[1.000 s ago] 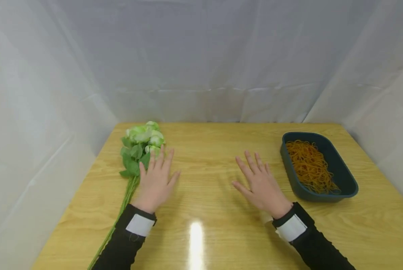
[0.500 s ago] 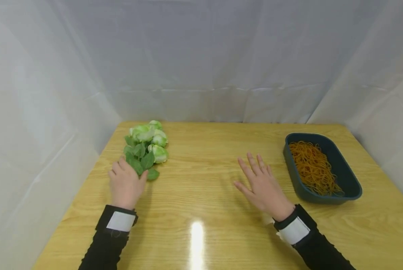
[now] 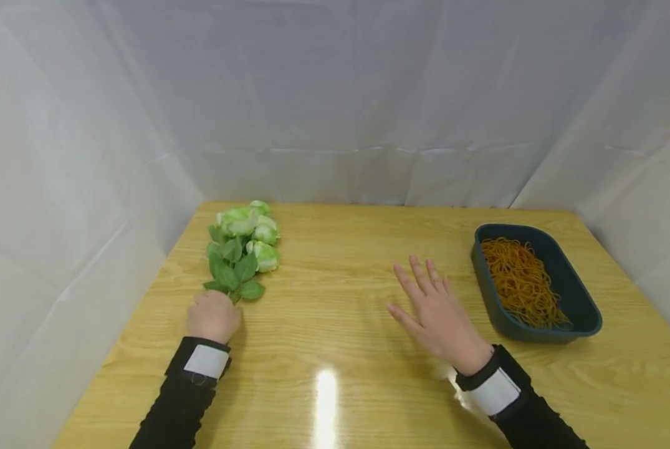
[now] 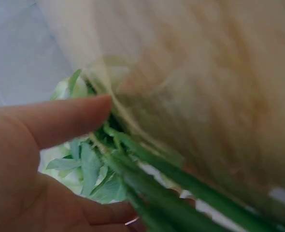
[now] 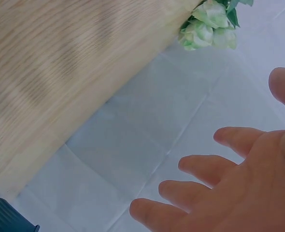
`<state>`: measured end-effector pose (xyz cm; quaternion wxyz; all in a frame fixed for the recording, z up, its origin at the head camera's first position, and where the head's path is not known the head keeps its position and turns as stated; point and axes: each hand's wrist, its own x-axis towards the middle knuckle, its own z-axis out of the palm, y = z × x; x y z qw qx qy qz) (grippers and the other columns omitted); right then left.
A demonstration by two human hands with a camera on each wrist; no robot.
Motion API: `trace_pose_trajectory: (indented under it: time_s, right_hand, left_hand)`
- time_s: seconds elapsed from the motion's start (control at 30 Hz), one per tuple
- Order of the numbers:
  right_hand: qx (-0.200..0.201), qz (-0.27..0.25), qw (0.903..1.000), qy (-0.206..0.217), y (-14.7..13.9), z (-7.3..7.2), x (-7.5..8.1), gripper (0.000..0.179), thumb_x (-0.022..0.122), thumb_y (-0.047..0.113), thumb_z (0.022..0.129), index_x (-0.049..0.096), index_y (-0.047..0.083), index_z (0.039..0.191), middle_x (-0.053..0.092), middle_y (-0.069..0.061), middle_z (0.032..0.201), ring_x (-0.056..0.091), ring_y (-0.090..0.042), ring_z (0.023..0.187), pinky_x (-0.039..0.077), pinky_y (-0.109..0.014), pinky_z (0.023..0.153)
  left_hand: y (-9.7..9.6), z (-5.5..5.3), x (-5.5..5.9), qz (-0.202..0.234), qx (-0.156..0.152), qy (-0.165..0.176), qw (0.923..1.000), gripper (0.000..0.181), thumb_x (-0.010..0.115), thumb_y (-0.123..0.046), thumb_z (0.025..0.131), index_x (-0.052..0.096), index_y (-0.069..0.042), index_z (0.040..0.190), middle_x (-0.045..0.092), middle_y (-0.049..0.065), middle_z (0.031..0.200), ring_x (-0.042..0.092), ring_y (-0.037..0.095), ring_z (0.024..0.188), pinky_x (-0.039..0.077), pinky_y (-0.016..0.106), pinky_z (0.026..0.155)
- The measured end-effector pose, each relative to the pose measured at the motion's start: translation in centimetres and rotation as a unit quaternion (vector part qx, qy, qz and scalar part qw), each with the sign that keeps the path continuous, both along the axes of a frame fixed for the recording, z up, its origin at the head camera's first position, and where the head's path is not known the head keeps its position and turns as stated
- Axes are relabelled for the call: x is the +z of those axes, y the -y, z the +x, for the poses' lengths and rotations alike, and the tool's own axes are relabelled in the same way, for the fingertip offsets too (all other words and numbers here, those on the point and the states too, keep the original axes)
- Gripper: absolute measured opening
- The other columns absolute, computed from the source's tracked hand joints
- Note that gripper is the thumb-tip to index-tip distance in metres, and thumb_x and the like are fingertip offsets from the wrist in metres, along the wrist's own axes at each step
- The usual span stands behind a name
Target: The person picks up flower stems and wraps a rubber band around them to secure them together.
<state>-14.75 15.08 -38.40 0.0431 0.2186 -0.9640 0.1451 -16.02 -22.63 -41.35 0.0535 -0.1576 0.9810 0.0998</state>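
Note:
A bunch of pale green-white flowers (image 3: 265, 232) with dark green leaves lies at the left of the table in the head view. Just below the leaves, my left hand (image 3: 214, 317) grips the stems. The left wrist view shows several green stems (image 4: 174, 188) running between the thumb (image 4: 70, 121) and the curled fingers, whose tips are partly hidden behind the stems. My right hand (image 3: 441, 318) is held palm down over the table with its fingers spread and holds nothing. It is nearest to the dark blue-green tub (image 3: 571, 274) on its right.
Orange-brown rubber bands (image 3: 516, 280) lie in a tangled heap in the tub, mostly on its left side. White sheeting (image 3: 357, 112) hangs behind the wooden table (image 3: 323, 299) and along both sides. A bright light reflection shows at the table's front middle.
My left hand has moved left from beside the flowers, and its fingers have closed round the stems. The right hand stays almost where it was, fingers spread.

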Motion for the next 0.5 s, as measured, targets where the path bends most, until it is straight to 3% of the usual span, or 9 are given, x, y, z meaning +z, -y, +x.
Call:
trace_pose_trajectory:
  time_s: [0.17,0.3,0.5]
  right_hand:
    - [0.006,-0.01,0.9999,0.003,0.1,0.2,0.4,0.07,0.047,0.048,0.105,0.023,0.011,0.16,0.009,-0.023,0.167,0.009,-0.048,0.154,0.023,-0.072,0.115]
    - [0.009,-0.017,0.9998,0.001,0.2,0.5,0.5,0.07,0.048,0.047,0.105,0.023,0.011,0.16,0.01,-0.024,0.167,0.01,-0.049,0.154,0.025,-0.072,0.114]
    - [0.011,-0.029,0.9995,0.004,0.0,0.6,0.5,0.07,0.048,0.047,0.105,0.024,0.011,0.16,0.01,-0.025,0.167,0.01,-0.05,0.154,0.024,-0.073,0.114]
  left_hand:
    - [0.3,-0.2,0.3,0.021,-0.024,0.021,0.9993,0.026,0.052,-0.004,0.093,0.06,0.02,0.097,0.066,0.035,0.099,0.07,0.043,0.089,0.059,0.051,0.078]
    - [0.6,-0.5,0.6,0.0,-0.063,0.062,0.9961,0.023,0.054,0.001,0.088,0.063,0.018,0.102,0.067,0.032,0.107,0.069,0.04,0.096,0.057,0.05,0.089]
    - [1.3,-1.3,1.0,-0.016,-0.099,0.112,0.9885,0.024,0.05,-0.003,0.092,0.068,0.011,0.099,0.069,0.027,0.103,0.066,0.032,0.085,0.057,0.048,0.083]
